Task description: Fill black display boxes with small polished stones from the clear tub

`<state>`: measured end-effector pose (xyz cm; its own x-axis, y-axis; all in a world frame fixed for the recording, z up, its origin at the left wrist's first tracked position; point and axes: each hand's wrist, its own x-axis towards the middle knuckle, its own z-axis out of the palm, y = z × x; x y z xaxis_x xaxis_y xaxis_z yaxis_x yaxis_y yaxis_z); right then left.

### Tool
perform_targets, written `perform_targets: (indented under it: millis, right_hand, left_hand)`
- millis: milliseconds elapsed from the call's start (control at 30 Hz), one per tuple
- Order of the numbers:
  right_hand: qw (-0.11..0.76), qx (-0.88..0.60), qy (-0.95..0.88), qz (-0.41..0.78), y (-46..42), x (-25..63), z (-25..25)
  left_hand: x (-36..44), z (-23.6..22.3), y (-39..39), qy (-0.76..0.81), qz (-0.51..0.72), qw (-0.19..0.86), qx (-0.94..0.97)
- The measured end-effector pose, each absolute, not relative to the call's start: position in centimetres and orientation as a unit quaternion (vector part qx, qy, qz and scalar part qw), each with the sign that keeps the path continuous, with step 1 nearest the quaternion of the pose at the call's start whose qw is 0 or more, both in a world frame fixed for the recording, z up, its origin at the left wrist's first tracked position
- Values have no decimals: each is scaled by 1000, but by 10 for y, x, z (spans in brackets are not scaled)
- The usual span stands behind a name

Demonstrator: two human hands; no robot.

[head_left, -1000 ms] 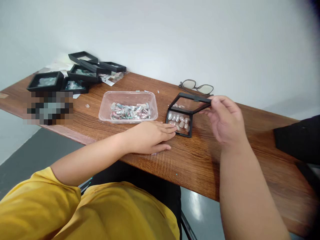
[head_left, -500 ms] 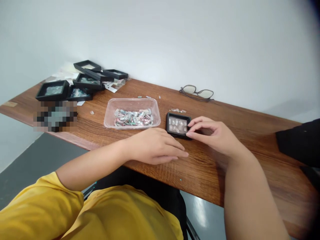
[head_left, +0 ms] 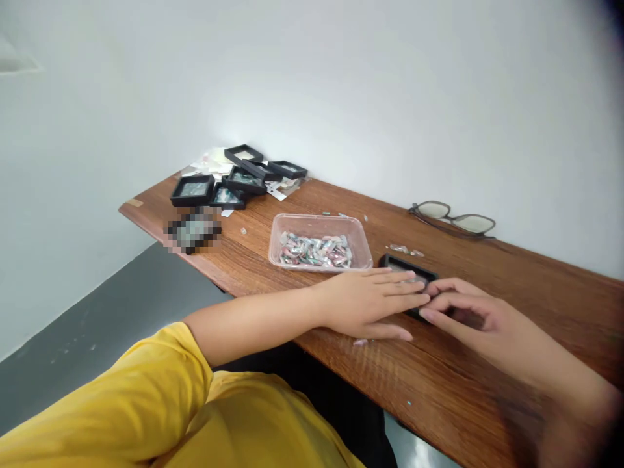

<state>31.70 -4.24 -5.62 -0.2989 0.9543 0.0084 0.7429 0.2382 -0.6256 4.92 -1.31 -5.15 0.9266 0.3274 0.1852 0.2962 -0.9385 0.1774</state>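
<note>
Black square display case (head_left: 407, 266): lid down, near desk's front edge (no writing readable)
Left hand (head_left: 370, 302): fingers flat, spread over case
Right hand (head_left: 468, 318): fingertips pinching case's right edge
Brown wooden desk (head_left: 487, 273): carries everything

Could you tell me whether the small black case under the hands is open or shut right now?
Shut: the black case lies flat on the table, no lid raised, with the left hand and right hand over it.
</note>
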Motion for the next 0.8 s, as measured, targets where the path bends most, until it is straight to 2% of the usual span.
perform_targets:
  millis: [233,633,800]
  right_hand:
    - [153,-548,-762,309,-48,316,-55]
    - [182,-551,-765,280,-41,324,-64]
    - [208,-574,-737,291,-38,338,-83]
  left_hand:
    - [55,-56,-9,188,69,79,976]
    - [62,-60,-3,184,64,42,980]
    - [60,-57,-2,165,67,19,984]
